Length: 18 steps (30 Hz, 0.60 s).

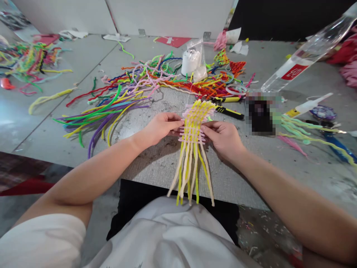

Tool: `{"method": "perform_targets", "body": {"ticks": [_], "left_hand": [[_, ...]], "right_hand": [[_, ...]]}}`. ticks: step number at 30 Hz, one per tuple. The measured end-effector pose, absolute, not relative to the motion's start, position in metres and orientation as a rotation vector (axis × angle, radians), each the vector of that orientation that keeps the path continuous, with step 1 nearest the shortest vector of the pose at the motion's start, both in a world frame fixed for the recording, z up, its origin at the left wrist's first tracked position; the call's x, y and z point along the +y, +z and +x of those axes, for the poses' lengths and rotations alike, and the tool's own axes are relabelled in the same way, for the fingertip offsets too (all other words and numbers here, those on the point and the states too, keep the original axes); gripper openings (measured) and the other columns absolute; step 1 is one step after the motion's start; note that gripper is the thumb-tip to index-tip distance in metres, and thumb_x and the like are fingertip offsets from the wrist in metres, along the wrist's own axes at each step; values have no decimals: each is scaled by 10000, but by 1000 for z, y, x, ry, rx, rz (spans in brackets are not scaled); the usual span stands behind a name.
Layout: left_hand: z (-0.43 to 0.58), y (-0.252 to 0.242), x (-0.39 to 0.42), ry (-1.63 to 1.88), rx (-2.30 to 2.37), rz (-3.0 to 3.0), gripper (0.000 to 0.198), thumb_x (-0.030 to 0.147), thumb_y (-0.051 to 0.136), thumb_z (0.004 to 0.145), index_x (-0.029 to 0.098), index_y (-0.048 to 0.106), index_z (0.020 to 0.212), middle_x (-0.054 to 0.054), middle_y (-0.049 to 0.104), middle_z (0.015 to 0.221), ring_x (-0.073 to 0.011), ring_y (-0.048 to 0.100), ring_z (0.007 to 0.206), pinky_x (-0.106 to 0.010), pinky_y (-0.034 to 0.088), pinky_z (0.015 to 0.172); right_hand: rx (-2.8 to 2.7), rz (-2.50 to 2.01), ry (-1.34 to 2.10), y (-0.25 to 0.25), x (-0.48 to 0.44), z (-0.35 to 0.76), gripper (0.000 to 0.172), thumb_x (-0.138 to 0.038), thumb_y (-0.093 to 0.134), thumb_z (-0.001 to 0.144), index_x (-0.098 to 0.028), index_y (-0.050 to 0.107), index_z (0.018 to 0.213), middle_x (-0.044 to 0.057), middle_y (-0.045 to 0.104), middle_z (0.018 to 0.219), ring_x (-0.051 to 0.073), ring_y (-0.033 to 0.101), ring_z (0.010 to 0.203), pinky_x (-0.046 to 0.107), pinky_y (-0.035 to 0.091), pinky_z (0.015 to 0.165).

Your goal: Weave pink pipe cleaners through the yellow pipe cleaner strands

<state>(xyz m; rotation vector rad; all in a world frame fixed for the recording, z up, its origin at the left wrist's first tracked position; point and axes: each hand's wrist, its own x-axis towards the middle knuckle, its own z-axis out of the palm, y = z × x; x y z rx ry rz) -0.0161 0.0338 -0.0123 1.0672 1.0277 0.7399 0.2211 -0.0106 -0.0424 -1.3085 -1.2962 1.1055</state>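
Note:
Between my two hands hangs a woven strip of fuzzy stems (194, 123), with yellow and cream stems running lengthwise and pink ones crossing them. Its loose yellow and cream ends trail down past the table's front edge toward my lap. My left hand (164, 126) pinches the strip's left side, thumb and fingers together. On the opposite edge, my right hand (221, 136) grips it the same way. A thin white thread runs from near the strip's upper left up toward the white thread spool (190, 62). Just beyond the strip lie yellow-and-black pliers handles (230, 112).
A heap of coloured fuzzy stems (145, 80) spreads across the table (139, 156). Farther left is another tangled pile (28, 61). On the right are a clear plastic bottle (306, 52), a blurred-out dark object (260, 113), a white-tipped glue tube (306, 106) and pale green stems (298, 126).

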Motion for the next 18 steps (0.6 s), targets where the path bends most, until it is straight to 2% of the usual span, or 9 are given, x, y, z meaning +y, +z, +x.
{"method": "perform_targets", "body": {"ticks": [7,14,18], "left_hand": [[-13,-7,31,733,1042,1052,56,81,743,979,119,743,937,-23,779,806,-108,754,694,-242,649,721],[-15,-9,31,726,1022,1064,59,98,802,922,128,756,947,-19,776,821,-108,737,708,-267,653,778],[-17,-8,31,729,1020,1083,44,113,794,919,128,761,944,-16,764,815,-103,722,692,-249,632,733]], "right_hand": [[-1114,-1255,1264,-48,-8,221,426,-542,1034,676,-230,848,900,46,845,859,203,762,743,355,645,718],[-1109,-1197,1296,-45,-9,220,431,-561,1025,712,-239,821,914,29,817,844,193,739,752,338,628,698],[-1148,-1177,1325,-43,-11,220,440,-593,993,747,-242,805,934,20,786,821,196,709,720,350,618,659]]}}
